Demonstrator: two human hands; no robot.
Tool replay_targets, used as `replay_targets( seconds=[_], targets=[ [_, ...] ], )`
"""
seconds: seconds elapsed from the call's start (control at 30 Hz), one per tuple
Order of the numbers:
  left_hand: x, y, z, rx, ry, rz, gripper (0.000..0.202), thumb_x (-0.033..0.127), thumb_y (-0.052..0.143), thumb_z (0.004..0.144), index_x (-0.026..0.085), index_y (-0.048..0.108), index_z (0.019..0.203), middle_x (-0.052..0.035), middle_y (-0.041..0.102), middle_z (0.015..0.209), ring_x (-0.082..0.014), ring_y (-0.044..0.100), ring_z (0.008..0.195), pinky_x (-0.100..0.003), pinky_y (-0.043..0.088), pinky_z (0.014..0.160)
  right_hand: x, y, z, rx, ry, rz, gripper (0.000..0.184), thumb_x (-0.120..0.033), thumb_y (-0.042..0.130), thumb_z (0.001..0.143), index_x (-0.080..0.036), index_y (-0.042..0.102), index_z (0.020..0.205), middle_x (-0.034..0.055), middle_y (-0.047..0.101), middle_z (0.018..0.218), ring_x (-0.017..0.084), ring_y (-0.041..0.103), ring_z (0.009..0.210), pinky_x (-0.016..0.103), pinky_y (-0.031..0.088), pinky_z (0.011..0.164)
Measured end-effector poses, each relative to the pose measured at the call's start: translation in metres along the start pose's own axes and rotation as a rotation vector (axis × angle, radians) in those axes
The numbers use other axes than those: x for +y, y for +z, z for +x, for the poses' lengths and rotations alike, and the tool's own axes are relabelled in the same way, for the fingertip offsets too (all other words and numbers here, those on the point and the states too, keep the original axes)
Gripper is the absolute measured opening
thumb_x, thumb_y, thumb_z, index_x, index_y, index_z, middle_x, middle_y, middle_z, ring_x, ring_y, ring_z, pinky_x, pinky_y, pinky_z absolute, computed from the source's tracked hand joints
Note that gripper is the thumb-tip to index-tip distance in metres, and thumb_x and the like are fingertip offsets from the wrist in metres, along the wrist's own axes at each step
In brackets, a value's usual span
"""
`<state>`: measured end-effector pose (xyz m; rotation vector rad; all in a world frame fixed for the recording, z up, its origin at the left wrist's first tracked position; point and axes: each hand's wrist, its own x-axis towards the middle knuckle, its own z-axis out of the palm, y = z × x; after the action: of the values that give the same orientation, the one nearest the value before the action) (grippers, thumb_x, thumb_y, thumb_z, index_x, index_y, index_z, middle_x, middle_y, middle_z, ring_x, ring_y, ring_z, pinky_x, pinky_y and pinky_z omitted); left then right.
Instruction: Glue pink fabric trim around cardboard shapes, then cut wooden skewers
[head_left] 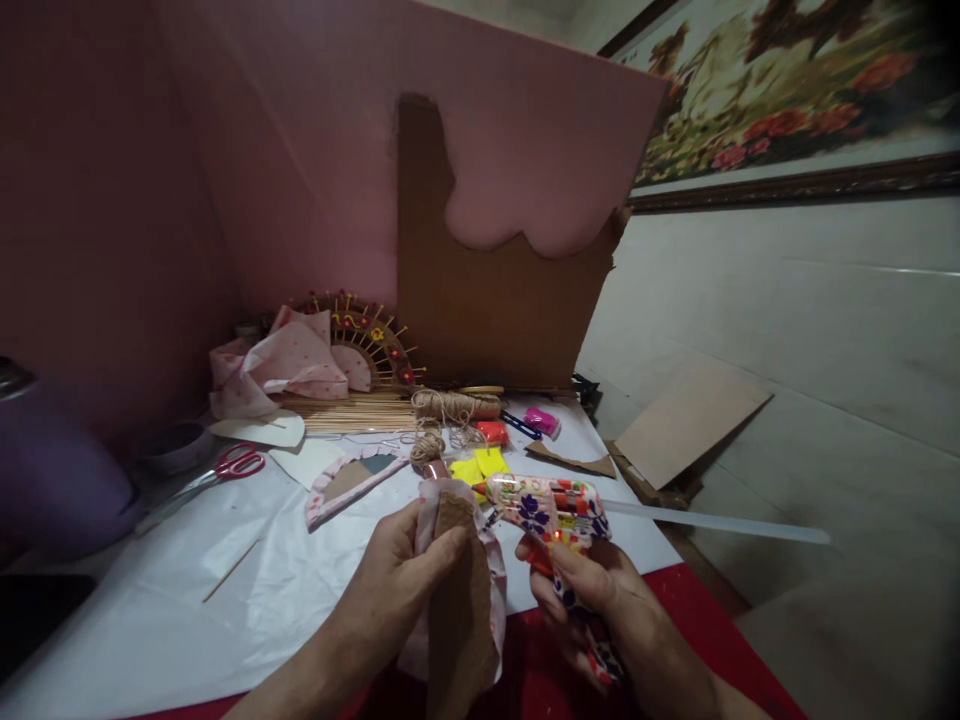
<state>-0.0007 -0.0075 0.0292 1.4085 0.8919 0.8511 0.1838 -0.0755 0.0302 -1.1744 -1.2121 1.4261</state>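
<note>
My left hand [405, 570] grips a brown cardboard piece [459, 600] whose edges are wrapped in pale pink fabric [495, 580]. The thumb presses on its bare cardboard face. In my right hand [607, 600] is a flower-patterned hot glue gun [547, 508], held by the handle, with a long translucent glue stick [720, 522] jutting from its back. Its nozzle points left, close to the upper edge of the cardboard piece; whether it touches I cannot tell. Beyond my left hand lies a half-round cardboard piece [356, 482] with a fabric-covered rim.
Red-handled scissors [238, 461], a thin stick [231, 570], twine [456, 405], yellow packets [480, 465] and a curved cardboard strip [570, 460] lie on the white sheet [300, 620]. Behind stand a decorated fan [375, 340], crumpled pink cloth [281, 355] and a tall cut cardboard panel [495, 310].
</note>
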Motion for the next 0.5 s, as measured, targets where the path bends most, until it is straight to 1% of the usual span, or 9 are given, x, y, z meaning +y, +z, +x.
replay_targets(
  seconds=[0.13,0.2,0.27,0.33,0.37,0.4,0.43,0.47,0.5],
  targets=[
    [0.001,0.000,-0.001,0.022,0.002,0.002,0.018,0.033,0.058,0.075,0.015,0.059,0.075,0.0012,0.058,0.066,-0.0129,0.051,0.061,-0.024,0.040,0.058,-0.002,-0.001,0.000,-0.021,-0.039,0.069,0.048,-0.058,0.045,0.083,-0.015,0.048,0.060,-0.0048,0.039,0.051,0.003,0.031,0.035,0.016,0.025,0.032],
    [0.001,-0.001,0.000,0.038,-0.016,0.000,0.019,0.034,0.059,0.074,0.015,0.059,0.075,0.0005,0.060,0.067,-0.0137,0.052,0.062,-0.025,0.041,0.059,-0.007,-0.005,-0.001,0.039,-0.065,0.056,0.046,-0.056,0.047,0.083,-0.015,0.048,0.062,-0.0050,0.039,0.052,0.003,0.030,0.035,0.016,0.025,0.032],
    [0.001,-0.002,0.001,0.062,-0.037,-0.011,0.021,0.036,0.061,0.073,0.015,0.060,0.078,-0.0005,0.062,0.069,-0.0147,0.054,0.064,-0.026,0.042,0.060,-0.013,-0.015,-0.003,0.156,-0.094,-0.015,0.042,-0.054,0.048,0.083,-0.016,0.048,0.064,-0.0049,0.039,0.054,0.005,0.030,0.037,0.017,0.026,0.033],
    [0.000,-0.005,0.002,0.079,-0.051,-0.036,0.023,0.037,0.061,0.074,0.015,0.060,0.081,-0.0007,0.064,0.071,-0.0153,0.056,0.065,-0.026,0.042,0.061,-0.017,-0.029,-0.006,0.299,-0.123,-0.191,0.039,-0.053,0.047,0.084,-0.018,0.048,0.066,-0.0028,0.044,0.059,0.008,0.036,0.042,0.020,0.032,0.037],
    [-0.001,-0.006,0.003,0.090,-0.051,-0.047,0.023,0.038,0.061,0.074,0.016,0.061,0.082,-0.0003,0.065,0.071,-0.0152,0.057,0.065,-0.025,0.043,0.060,-0.018,-0.038,-0.008,0.356,-0.139,-0.341,0.037,-0.050,0.045,0.086,-0.019,0.049,0.067,-0.0009,0.048,0.063,0.011,0.043,0.048,0.022,0.038,0.044],
    [-0.001,-0.007,0.004,0.105,-0.048,-0.055,0.024,0.038,0.062,0.074,0.016,0.061,0.083,0.0001,0.065,0.071,-0.0151,0.057,0.065,-0.025,0.043,0.060,-0.018,-0.046,-0.009,0.413,-0.179,-0.519,0.034,-0.046,0.044,0.087,-0.019,0.051,0.068,0.0013,0.053,0.068,0.015,0.050,0.059,0.026,0.044,0.055],
    [-0.001,-0.007,0.004,0.119,-0.046,-0.054,0.023,0.038,0.062,0.074,0.016,0.062,0.082,0.0005,0.065,0.071,-0.0150,0.057,0.064,-0.024,0.043,0.059,-0.016,-0.053,-0.011,0.456,-0.210,-0.687,0.029,-0.042,0.043,0.088,-0.020,0.054,0.073,0.0033,0.058,0.075,0.019,0.055,0.070,0.029,0.046,0.066],
    [0.000,-0.008,0.004,0.133,-0.043,-0.049,0.023,0.038,0.062,0.073,0.017,0.062,0.081,0.0008,0.065,0.070,-0.0149,0.058,0.064,-0.024,0.043,0.059,-0.013,-0.060,-0.011,0.434,-0.227,-0.838,0.024,-0.038,0.043,0.088,-0.021,0.056,0.077,0.0044,0.061,0.079,0.022,0.057,0.077,0.031,0.045,0.072],
    [0.001,-0.008,0.004,0.144,-0.042,-0.041,0.022,0.038,0.062,0.073,0.017,0.062,0.081,0.0009,0.066,0.069,-0.0150,0.058,0.063,-0.024,0.043,0.058,-0.010,-0.064,-0.011,0.430,-0.227,-0.909,0.019,-0.035,0.045,0.086,-0.021,0.056,0.080,0.0049,0.062,0.079,0.023,0.058,0.077,0.033,0.044,0.072]
  ],
)
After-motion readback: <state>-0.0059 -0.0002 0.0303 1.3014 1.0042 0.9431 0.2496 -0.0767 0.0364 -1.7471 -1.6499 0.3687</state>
